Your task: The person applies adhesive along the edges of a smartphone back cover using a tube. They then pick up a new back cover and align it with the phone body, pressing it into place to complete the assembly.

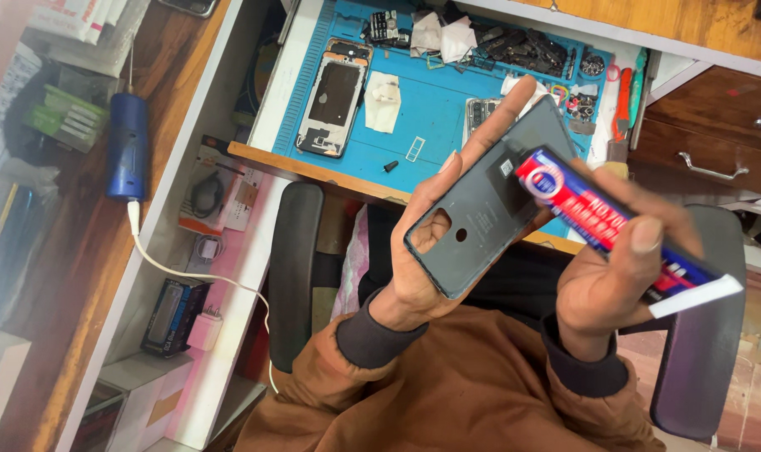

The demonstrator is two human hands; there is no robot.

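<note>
My left hand point(435, 251) holds a dark grey phone back cover point(481, 218), inner side up, with a camera cut-out and a small round hole near its lower end. My right hand point(614, 280) grips a red, white and blue glue tube point(602, 222) whose nozzle end rests on the cover's upper part. Both hands are raised above my lap, in front of the desk edge. Brown sleeves with dark cuffs cover both wrists.
A blue work mat point(430, 109) on the desk carries an opened phone frame point(334, 100), white cloths, small parts and tools. A blue device point(128, 146) with a white cable lies at left. Black chair armrests point(292, 268) flank me. Wooden drawers point(715, 142) sit at right.
</note>
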